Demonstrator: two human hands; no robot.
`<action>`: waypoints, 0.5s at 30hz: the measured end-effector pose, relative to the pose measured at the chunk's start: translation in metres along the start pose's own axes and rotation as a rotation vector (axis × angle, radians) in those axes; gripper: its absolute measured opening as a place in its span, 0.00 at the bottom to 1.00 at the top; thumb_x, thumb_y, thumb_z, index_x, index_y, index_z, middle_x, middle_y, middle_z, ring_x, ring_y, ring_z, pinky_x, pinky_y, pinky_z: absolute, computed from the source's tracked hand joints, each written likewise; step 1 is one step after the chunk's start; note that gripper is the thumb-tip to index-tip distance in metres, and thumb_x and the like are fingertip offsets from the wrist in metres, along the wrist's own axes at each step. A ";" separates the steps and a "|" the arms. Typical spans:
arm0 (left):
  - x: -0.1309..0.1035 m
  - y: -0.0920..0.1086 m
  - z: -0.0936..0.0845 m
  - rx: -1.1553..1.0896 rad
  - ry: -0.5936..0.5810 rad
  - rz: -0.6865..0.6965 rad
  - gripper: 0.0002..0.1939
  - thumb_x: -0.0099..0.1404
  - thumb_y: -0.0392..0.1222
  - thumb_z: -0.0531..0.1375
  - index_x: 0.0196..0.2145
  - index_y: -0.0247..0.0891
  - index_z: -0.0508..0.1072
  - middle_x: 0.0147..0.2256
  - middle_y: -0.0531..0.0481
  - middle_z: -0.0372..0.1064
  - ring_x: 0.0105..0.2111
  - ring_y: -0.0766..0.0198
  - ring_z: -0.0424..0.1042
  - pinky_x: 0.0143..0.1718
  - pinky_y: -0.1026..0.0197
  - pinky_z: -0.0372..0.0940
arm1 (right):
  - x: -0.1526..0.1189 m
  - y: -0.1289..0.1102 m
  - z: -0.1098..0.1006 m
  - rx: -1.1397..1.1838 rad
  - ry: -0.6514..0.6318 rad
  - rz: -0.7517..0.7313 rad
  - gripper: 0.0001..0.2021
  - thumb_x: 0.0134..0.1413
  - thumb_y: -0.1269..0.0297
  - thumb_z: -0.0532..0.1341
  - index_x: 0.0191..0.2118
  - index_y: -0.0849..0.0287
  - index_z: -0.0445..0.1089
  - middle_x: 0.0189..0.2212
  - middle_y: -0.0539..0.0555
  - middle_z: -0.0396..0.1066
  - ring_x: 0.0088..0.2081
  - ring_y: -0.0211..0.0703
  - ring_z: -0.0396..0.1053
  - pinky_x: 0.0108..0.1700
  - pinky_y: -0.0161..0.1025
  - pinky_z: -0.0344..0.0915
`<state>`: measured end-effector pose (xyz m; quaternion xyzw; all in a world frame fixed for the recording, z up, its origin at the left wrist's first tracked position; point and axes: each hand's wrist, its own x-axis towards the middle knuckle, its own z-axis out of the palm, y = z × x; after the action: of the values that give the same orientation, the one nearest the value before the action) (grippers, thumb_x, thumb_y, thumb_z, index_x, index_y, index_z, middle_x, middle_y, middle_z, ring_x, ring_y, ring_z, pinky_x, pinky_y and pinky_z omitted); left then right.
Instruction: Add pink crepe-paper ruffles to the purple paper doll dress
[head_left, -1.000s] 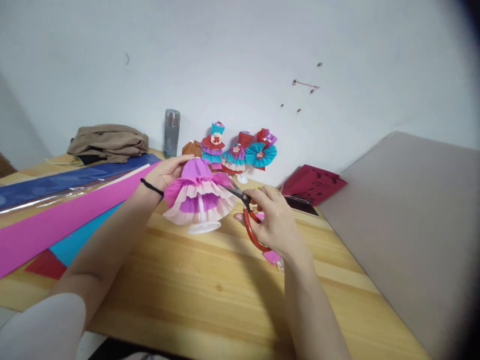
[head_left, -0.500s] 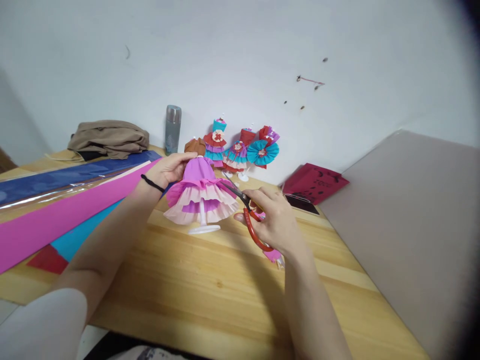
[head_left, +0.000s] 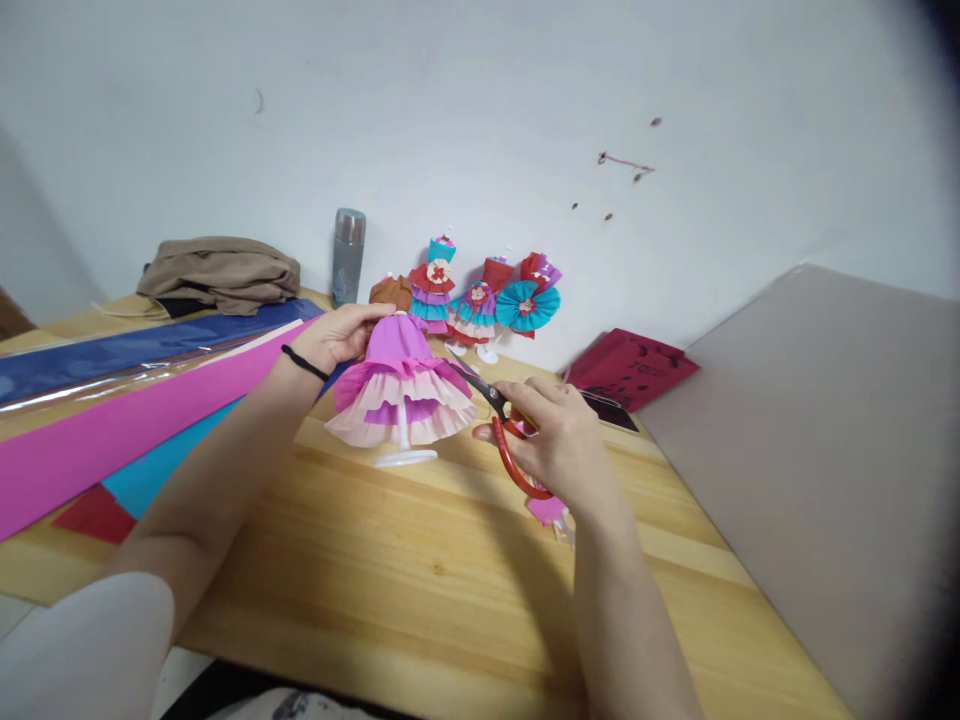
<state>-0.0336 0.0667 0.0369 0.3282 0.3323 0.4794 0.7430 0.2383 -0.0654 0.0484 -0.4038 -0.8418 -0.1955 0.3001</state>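
A small dress form [head_left: 403, 425] on a white stand wears a brown top and a ruffled crepe-paper skirt [head_left: 400, 340] in purple, pink and cream. My left hand [head_left: 346, 338] is closed on it at the waist, and the fingertips are partly hidden. In my right hand [head_left: 559, 430] are red-handled scissors [head_left: 514, 465], their dark blades pointing up and left at the skirt's right edge. Part of the handles is covered by my fingers. Pink paper scraps [head_left: 546, 508] lie on the table under the right hand.
Several dressed mini forms [head_left: 437, 275] stand by the wall, beside a grey flask [head_left: 349, 255]. A brown folded cloth [head_left: 225, 272] and long paper sheets, one pink [head_left: 150, 425], lie left. A dark red bag [head_left: 634, 368] and a phone [head_left: 613, 412] lie right on the wooden table [head_left: 360, 560].
My right hand and the scissors have moved slightly to the right, with the blade tips drawn a little away from the skirt. My left hand keeps its hold on the dress form.
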 end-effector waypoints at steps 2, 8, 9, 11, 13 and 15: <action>0.000 0.000 0.000 -0.002 0.014 -0.005 0.03 0.58 0.31 0.67 0.30 0.36 0.78 0.26 0.47 0.77 0.26 0.61 0.74 0.34 0.58 0.70 | 0.000 0.001 0.000 -0.027 0.008 -0.016 0.18 0.64 0.48 0.59 0.41 0.59 0.77 0.26 0.53 0.71 0.28 0.42 0.67 0.35 0.40 0.55; 0.005 0.004 -0.005 0.035 0.010 0.018 0.03 0.58 0.30 0.67 0.29 0.35 0.77 0.26 0.48 0.76 0.25 0.64 0.73 0.32 0.61 0.71 | 0.000 0.003 -0.001 -0.111 0.025 -0.071 0.17 0.65 0.50 0.59 0.41 0.59 0.77 0.26 0.53 0.72 0.27 0.42 0.66 0.34 0.40 0.53; 0.006 0.004 -0.007 0.040 0.007 0.026 0.04 0.58 0.30 0.67 0.29 0.34 0.76 0.26 0.48 0.76 0.24 0.64 0.73 0.31 0.62 0.71 | -0.001 0.004 -0.002 -0.119 0.023 -0.074 0.17 0.65 0.51 0.59 0.41 0.59 0.78 0.25 0.53 0.71 0.27 0.41 0.65 0.34 0.40 0.52; 0.009 0.005 -0.009 0.051 0.001 0.043 0.04 0.58 0.29 0.67 0.29 0.34 0.76 0.26 0.49 0.76 0.24 0.65 0.73 0.30 0.63 0.70 | -0.001 0.005 -0.002 -0.121 0.012 -0.069 0.15 0.64 0.52 0.60 0.41 0.58 0.78 0.24 0.52 0.71 0.26 0.41 0.64 0.34 0.40 0.52; 0.011 0.005 -0.010 0.064 -0.005 0.054 0.04 0.57 0.29 0.67 0.28 0.33 0.76 0.25 0.49 0.75 0.23 0.66 0.73 0.28 0.64 0.70 | -0.002 0.005 -0.003 -0.113 0.002 -0.067 0.13 0.64 0.54 0.61 0.40 0.58 0.78 0.24 0.51 0.71 0.26 0.40 0.64 0.34 0.40 0.52; 0.011 0.005 -0.011 0.072 -0.003 0.073 0.04 0.56 0.29 0.67 0.28 0.33 0.76 0.24 0.49 0.75 0.23 0.66 0.72 0.28 0.65 0.70 | -0.002 0.006 -0.002 -0.112 0.002 -0.076 0.13 0.64 0.55 0.61 0.40 0.58 0.78 0.23 0.51 0.70 0.25 0.40 0.64 0.34 0.40 0.52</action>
<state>-0.0414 0.0809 0.0328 0.3672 0.3361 0.4933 0.7133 0.2444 -0.0645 0.0497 -0.3873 -0.8442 -0.2539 0.2701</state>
